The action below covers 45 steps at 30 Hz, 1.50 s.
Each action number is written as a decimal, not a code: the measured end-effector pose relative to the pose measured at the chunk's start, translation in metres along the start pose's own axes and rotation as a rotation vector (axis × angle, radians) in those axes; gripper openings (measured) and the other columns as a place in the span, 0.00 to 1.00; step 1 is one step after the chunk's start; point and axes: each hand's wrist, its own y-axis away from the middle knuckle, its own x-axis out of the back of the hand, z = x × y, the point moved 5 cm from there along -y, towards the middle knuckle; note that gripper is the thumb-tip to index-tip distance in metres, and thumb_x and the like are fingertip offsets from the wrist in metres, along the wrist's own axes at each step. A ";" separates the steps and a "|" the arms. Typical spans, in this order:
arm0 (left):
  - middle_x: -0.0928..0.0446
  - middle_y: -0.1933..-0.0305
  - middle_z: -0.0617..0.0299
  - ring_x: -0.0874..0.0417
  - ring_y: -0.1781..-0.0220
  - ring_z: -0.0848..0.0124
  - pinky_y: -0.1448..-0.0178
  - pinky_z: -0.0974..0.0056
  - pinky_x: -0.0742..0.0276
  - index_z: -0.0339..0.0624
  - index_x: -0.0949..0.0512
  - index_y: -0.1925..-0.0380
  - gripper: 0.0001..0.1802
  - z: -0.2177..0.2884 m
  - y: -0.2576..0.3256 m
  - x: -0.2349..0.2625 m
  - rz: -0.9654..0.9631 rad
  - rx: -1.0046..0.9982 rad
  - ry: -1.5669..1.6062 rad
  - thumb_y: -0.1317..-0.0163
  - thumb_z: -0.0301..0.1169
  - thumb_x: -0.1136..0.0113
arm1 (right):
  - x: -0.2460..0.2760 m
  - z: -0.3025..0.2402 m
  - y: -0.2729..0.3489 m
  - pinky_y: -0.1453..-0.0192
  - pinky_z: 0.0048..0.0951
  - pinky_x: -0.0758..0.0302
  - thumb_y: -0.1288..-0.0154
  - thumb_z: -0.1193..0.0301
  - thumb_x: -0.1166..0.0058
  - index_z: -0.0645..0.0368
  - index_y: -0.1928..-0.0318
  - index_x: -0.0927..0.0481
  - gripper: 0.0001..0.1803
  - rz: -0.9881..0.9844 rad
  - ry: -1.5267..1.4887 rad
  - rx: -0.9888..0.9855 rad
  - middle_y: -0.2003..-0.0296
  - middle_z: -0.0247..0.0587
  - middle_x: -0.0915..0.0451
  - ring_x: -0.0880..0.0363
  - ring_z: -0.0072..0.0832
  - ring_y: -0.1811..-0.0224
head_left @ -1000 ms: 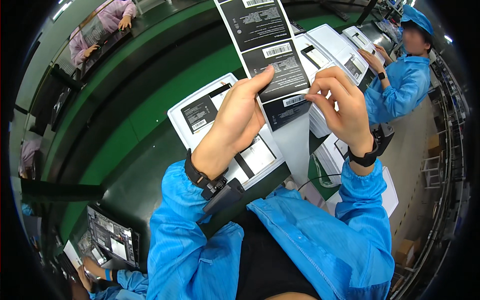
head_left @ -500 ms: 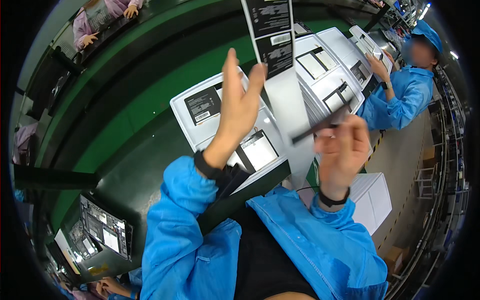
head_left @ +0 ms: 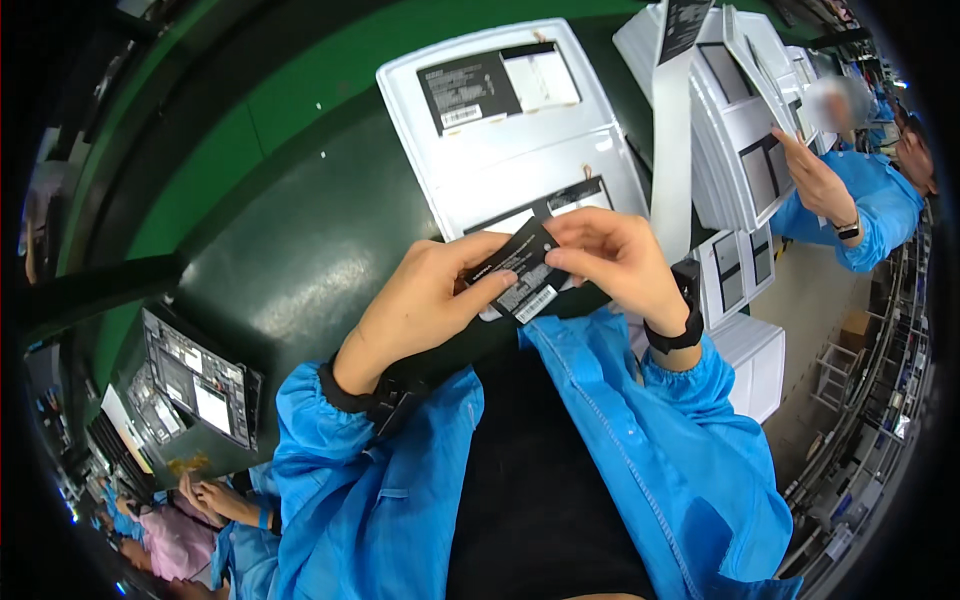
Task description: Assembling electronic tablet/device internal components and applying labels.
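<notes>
A black printed label (head_left: 526, 262) with a white barcode patch is pinched between both hands, tilted above the near edge of a white plastic tray (head_left: 520, 166). My left hand (head_left: 425, 295) grips its left side with thumb and fingers. At its upper right my right hand (head_left: 622, 262) has thumb and fingers closed on the label. Under the hands lies a flat battery pack (head_left: 580, 196), partly hidden. Another flat battery pack (head_left: 540, 82), black-labelled on its left and white on its right, lies in the tray's far half.
To the right hangs a pale backing strip (head_left: 672, 160) with black labels at its top. Beyond it is a stack of white trays (head_left: 715, 165), touched by a co-worker's hand (head_left: 815, 180). Opened electronic units (head_left: 200, 375) lie at the left on the dark table (head_left: 300, 270).
My right hand has brought the label from beside the strip to above the tray. My left hand, open before, now grips it too. The view has shifted, so the tray appears more central.
</notes>
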 end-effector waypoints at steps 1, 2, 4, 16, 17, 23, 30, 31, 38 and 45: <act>0.14 0.69 0.58 0.20 0.77 0.77 0.72 0.70 0.26 0.34 0.19 0.45 0.17 0.002 0.002 0.004 0.031 -0.020 -0.146 0.33 0.26 0.34 | -0.002 0.004 0.001 0.58 0.24 0.16 0.33 0.79 0.35 0.69 0.44 0.20 0.18 -0.004 -0.006 -0.027 0.55 0.44 0.13 0.13 0.24 0.56; 0.14 0.69 0.55 0.19 0.78 0.74 0.72 0.68 0.25 0.35 0.19 0.44 0.18 0.002 0.004 0.006 0.060 -0.039 -0.292 0.34 0.25 0.34 | -0.001 0.010 0.002 0.65 0.21 0.19 0.33 0.78 0.35 0.70 0.49 0.18 0.14 0.051 0.038 -0.087 0.61 0.41 0.12 0.15 0.21 0.64; 0.15 0.68 0.53 0.19 0.77 0.67 0.70 0.65 0.24 0.35 0.18 0.46 0.17 -0.011 0.012 0.006 0.111 0.010 -0.331 0.36 0.24 0.33 | -0.002 0.024 0.004 0.73 0.18 0.21 0.32 0.77 0.35 0.70 0.54 0.16 0.10 0.096 0.080 -0.172 0.67 0.39 0.12 0.17 0.17 0.71; 0.17 0.46 0.62 0.19 0.42 0.57 0.45 0.54 0.21 0.44 0.14 0.59 0.15 -0.039 0.035 0.016 0.363 -0.510 -0.875 0.50 0.26 0.28 | 0.000 0.043 -0.005 0.78 0.17 0.25 0.31 0.76 0.36 0.71 0.54 0.16 0.10 0.331 0.068 -0.194 0.67 0.43 0.12 0.20 0.17 0.78; 0.18 0.45 0.62 0.20 0.41 0.56 0.43 0.55 0.21 0.45 0.14 0.60 0.15 -0.039 0.036 0.015 0.366 -0.518 -0.878 0.51 0.26 0.28 | 0.000 0.044 -0.005 0.78 0.17 0.26 0.31 0.76 0.35 0.71 0.54 0.16 0.10 0.336 0.067 -0.193 0.67 0.43 0.11 0.20 0.17 0.78; 0.18 0.45 0.62 0.20 0.40 0.56 0.44 0.55 0.21 0.45 0.14 0.60 0.15 -0.039 0.035 0.011 0.332 -0.531 -0.880 0.50 0.27 0.28 | -0.001 0.044 -0.005 0.79 0.17 0.27 0.32 0.76 0.35 0.72 0.54 0.16 0.10 0.351 0.063 -0.196 0.66 0.44 0.11 0.21 0.16 0.78; 0.18 0.43 0.60 0.19 0.39 0.54 0.43 0.52 0.21 0.46 0.13 0.58 0.18 -0.039 0.030 0.003 0.275 -0.533 -0.857 0.52 0.25 0.27 | -0.002 0.043 -0.006 0.79 0.16 0.29 0.32 0.76 0.34 0.71 0.55 0.16 0.10 0.362 0.083 -0.201 0.68 0.43 0.12 0.23 0.15 0.80; 0.18 0.43 0.61 0.19 0.39 0.55 0.43 0.52 0.21 0.46 0.13 0.58 0.18 -0.039 0.030 0.002 0.273 -0.544 -0.866 0.52 0.26 0.27 | -0.002 0.043 -0.006 0.79 0.16 0.29 0.32 0.76 0.34 0.71 0.55 0.16 0.10 0.362 0.082 -0.203 0.68 0.43 0.12 0.23 0.15 0.80; 0.19 0.43 0.63 0.20 0.38 0.56 0.41 0.52 0.21 0.47 0.13 0.58 0.16 -0.039 0.026 -0.005 0.203 -0.563 -0.911 0.49 0.31 0.25 | -0.003 0.041 -0.006 0.79 0.16 0.28 0.32 0.76 0.34 0.71 0.55 0.16 0.11 0.369 0.110 -0.193 0.68 0.43 0.12 0.22 0.15 0.79; 0.19 0.44 0.63 0.20 0.38 0.57 0.40 0.51 0.21 0.48 0.13 0.58 0.15 -0.040 0.022 -0.005 0.142 -0.571 -0.900 0.46 0.33 0.25 | -0.003 0.042 -0.005 0.78 0.17 0.26 0.33 0.76 0.34 0.71 0.54 0.15 0.11 0.384 0.139 -0.178 0.67 0.44 0.11 0.20 0.16 0.78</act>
